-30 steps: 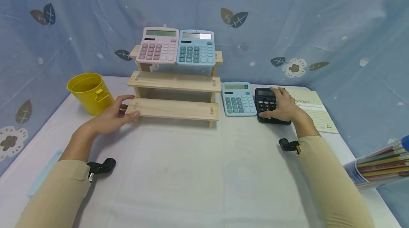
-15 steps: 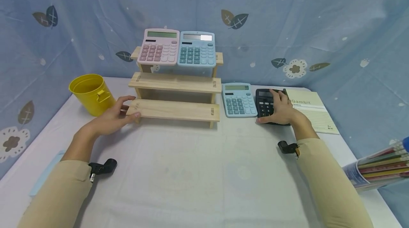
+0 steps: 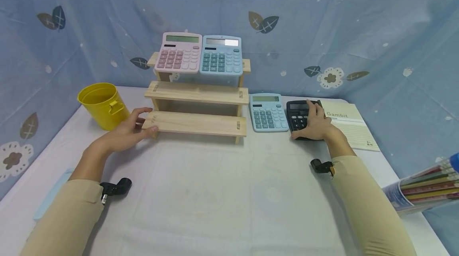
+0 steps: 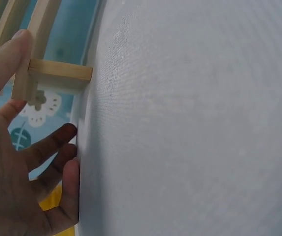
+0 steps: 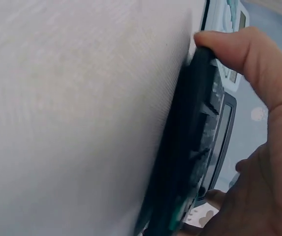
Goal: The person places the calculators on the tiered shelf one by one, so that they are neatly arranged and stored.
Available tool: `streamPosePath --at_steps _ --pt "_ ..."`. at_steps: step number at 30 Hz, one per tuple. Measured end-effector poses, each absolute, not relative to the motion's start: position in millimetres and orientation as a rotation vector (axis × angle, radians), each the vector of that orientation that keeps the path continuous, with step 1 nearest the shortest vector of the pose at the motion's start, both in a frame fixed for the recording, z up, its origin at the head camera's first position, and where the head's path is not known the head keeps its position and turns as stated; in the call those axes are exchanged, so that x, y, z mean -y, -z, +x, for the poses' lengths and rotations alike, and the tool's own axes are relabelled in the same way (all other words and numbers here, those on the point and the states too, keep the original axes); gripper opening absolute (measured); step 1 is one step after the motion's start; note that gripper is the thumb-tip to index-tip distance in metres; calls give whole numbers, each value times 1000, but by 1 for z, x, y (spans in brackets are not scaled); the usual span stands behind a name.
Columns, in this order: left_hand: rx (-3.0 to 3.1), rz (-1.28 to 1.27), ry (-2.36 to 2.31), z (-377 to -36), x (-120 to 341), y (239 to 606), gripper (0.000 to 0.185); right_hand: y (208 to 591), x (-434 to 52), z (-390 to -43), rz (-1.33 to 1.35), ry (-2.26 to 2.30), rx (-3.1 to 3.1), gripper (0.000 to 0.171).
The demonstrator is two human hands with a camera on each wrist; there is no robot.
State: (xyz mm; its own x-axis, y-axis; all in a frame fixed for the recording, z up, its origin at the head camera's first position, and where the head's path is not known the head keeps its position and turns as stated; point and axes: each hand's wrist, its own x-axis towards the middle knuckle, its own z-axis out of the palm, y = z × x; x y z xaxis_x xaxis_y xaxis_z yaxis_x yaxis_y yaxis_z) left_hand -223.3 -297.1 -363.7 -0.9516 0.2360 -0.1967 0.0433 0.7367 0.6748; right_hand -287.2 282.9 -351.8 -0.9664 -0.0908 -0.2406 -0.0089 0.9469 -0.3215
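My right hand point(image 3: 314, 123) grips the black calculator point(image 3: 296, 115) on the table right of the stand, thumb on its near edge and fingers curled over its far right side. In the right wrist view the thumb point(image 5: 239, 46) presses the edge of the black calculator point(image 5: 190, 162). My left hand point(image 3: 132, 127) rests with relaxed fingers against the left end of the three-step wooden stand point(image 3: 195, 123). The left wrist view shows the thumb touching the stand point(image 4: 57, 71). A pink calculator point(image 3: 178, 52) and a blue calculator point(image 3: 220, 54) lean on the top step.
A light blue calculator point(image 3: 267, 111) lies just left of the black one. A notebook point(image 3: 353, 126) lies to its right. A yellow bucket point(image 3: 102, 104) stands left of the stand. A pack of pencils point(image 3: 423, 188) juts in at the right edge.
My right hand has slid from lying flat on the black calculator's keys to its right side and now curls round its edges. The left hand has stayed put.
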Motion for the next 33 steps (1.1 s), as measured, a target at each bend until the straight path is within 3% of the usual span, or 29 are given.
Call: streamPosePath --at_steps 20,33 --pt "-2683 229 -1011 -228 301 360 87 329 -283 -267 -139 909 -2947 143" --pt "-2674 212 -1029 -226 300 365 88 305 -269 -244 -328 961 -3000 144"
